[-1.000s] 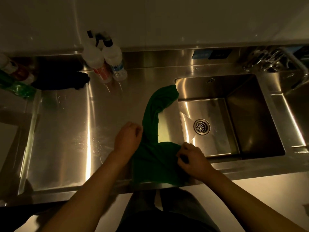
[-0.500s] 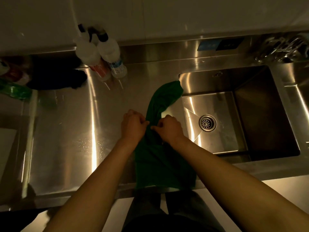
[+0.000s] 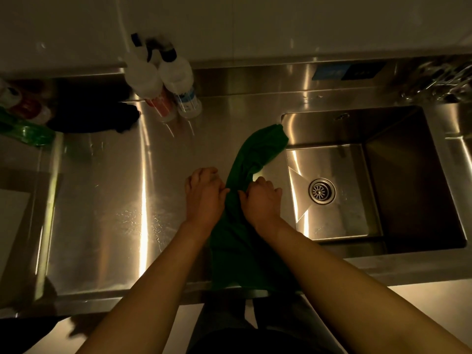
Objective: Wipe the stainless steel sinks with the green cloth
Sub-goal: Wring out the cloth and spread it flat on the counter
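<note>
Green cloth (image 3: 245,238): one item, dark green and crumpled lengthwise, lying on the steel tabletop (image 3: 102,200) just left of the sink (image 3: 408,187). Grip: the left hand (image 3: 204,198) and right hand (image 3: 263,200) sit knuckle to knuckle at the cloth's narrow waist, fingers curled, each pinching a fold, the left from the left edge and the right from the right edge. Beyond the grip, the far end runs up and rightward until its tip touches the sink's far-left corner rim. Nearer than the grip, the wider part spreads flat and droops over the tabletop's front edge. Change noted: a second ago the hands were apart, the right one down at the near right corner of the cloth. It has since come up to meet the left at the waist, and the pair has held there for the last half second, the fabric between them gathered tighter. Reading: the cloth is being bunched into a wad for wiping, and no wiping of the basin has begun. Right of the grip: the basin's floor with its drain (image 3: 321,191), dry-looking and untouched. Beyond and left of the grip: two spray bottles (image 3: 176,80) against the back wall, and a dark cloth (image 3: 94,111) further left. Next need, by judgement: lift the gathered cloth rightward into the basin.
</note>
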Demonstrator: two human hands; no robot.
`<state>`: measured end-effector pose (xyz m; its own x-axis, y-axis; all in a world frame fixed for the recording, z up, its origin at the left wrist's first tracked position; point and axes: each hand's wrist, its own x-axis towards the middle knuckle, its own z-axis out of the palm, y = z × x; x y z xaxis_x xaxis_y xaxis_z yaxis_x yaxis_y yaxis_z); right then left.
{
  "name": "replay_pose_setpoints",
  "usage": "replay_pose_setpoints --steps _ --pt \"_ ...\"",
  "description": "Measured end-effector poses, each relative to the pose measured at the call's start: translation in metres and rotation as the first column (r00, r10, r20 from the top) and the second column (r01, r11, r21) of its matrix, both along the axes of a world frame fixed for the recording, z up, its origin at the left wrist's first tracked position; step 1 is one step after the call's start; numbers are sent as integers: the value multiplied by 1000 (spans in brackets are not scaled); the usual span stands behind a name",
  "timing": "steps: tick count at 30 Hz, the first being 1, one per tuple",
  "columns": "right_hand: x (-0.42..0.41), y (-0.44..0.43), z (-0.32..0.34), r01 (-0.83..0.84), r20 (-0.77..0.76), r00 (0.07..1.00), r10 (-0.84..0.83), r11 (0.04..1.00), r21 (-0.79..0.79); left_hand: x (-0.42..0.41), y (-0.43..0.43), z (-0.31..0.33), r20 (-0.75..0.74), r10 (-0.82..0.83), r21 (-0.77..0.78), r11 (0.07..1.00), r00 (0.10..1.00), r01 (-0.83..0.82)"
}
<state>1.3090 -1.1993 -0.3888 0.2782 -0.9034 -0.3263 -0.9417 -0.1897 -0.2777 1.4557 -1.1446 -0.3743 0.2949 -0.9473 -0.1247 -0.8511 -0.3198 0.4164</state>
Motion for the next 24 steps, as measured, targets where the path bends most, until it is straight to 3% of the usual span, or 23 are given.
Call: replay_pose_setpoints --steps 3,7,12,16,19,22,24 --pt "-4 -2 2 20 15 1000 -21 999 32 4 0 4 -21 45 -25 999 999 -46" --pt "-35 -21 9 186 103 975 -195 978 91 18 -1 13 -35 95 -72 993 995 -97" --pt "-53 -55 41 225 253 947 -198 971 -81 18 -19 33 -107 104 -158 980 989 -120" --pt "-65 -95 66 386 386 875 -294 904 -187 17 -36 45 -163 101 -290 946 982 -145" --pt "-81 -111 63 450 329 862 -386 880 -148 17 -34 35 -123 88 -140 985 988 -105" --pt "-88 -98 48 345 182 925 -333 938 -39 0 -17 15 -121 44 65 997 992 -36" --pt "-91 -78 35 324 172 930 -324 946 26 -12 -6 2 -104 10 115 993 995 2"
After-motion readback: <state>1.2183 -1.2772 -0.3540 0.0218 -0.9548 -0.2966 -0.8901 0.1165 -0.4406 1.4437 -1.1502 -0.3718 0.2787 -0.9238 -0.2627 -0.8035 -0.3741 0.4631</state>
